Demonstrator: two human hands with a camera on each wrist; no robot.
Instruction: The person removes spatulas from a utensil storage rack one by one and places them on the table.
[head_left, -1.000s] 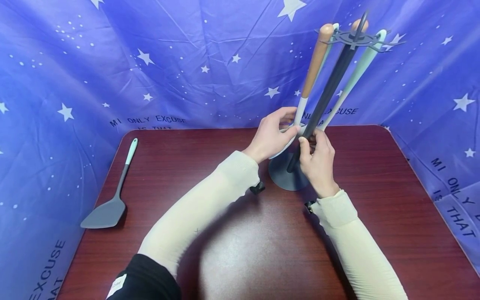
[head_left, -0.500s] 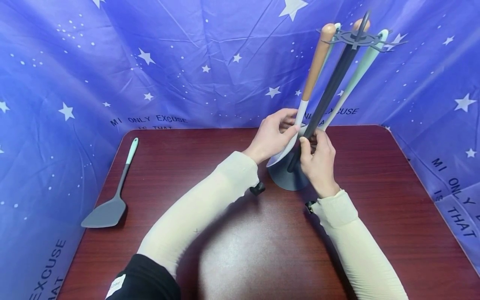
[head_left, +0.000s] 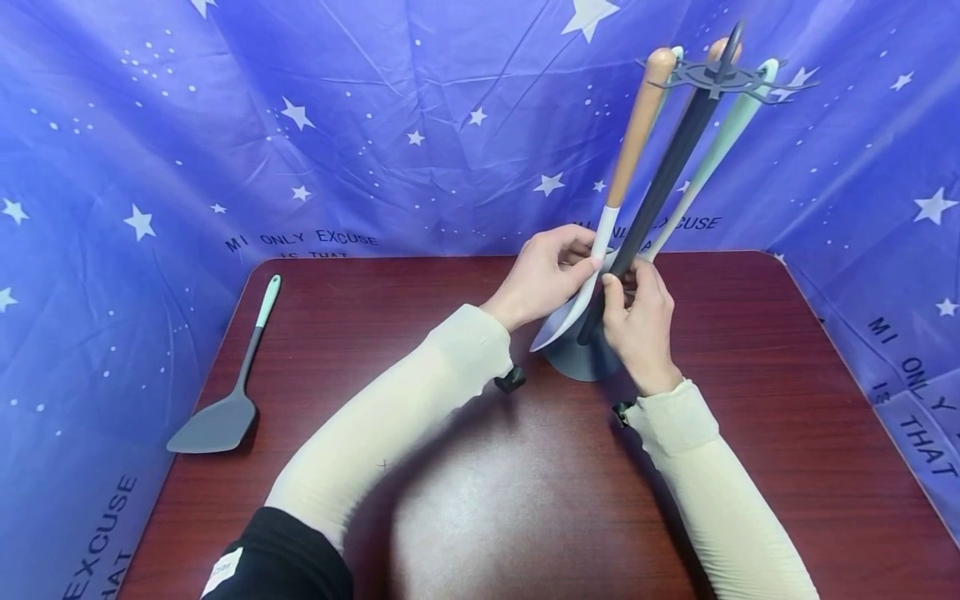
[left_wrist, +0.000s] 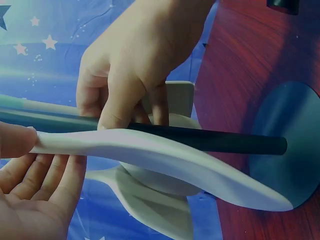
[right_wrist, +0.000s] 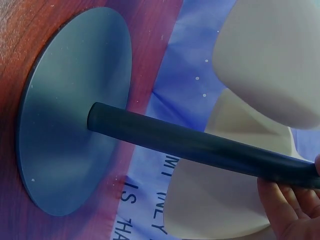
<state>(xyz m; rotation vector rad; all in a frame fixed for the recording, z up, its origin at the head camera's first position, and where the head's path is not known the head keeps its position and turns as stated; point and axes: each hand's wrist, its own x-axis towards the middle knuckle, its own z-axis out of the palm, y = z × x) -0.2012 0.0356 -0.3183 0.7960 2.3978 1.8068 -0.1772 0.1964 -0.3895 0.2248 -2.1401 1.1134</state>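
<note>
My left hand point(head_left: 543, 271) pinches the white neck of a wooden-handled cooking utensil point(head_left: 632, 150) between thumb and fingers. Its broad, curved white head point(left_wrist: 185, 162) hangs in front of the pole; I cannot tell whether it is a spoon or a turner. My right hand point(head_left: 641, 325) grips the dark pole point(head_left: 667, 179) of a utensil stand, thumb in front. The stand's round base point(right_wrist: 75, 115) rests on the table. A mint-handled utensil point(head_left: 723, 133) hangs at the right of the rack point(head_left: 716, 79). Another wooden handle point(head_left: 731, 50) and a mint one are partly hidden behind.
A grey turner point(head_left: 225, 417) with a mint handle lies on the left of the dark red table point(head_left: 360, 333). Blue star-printed cloth point(head_left: 420, 167) stands behind and beside the table. Pale utensil heads point(right_wrist: 215, 205) hang close behind the pole.
The white head of the wooden-handled utensil has turned and swung forward past the left hand, showing more of its edge. Both hands stay nearly where they were; the view shifts slightly.
</note>
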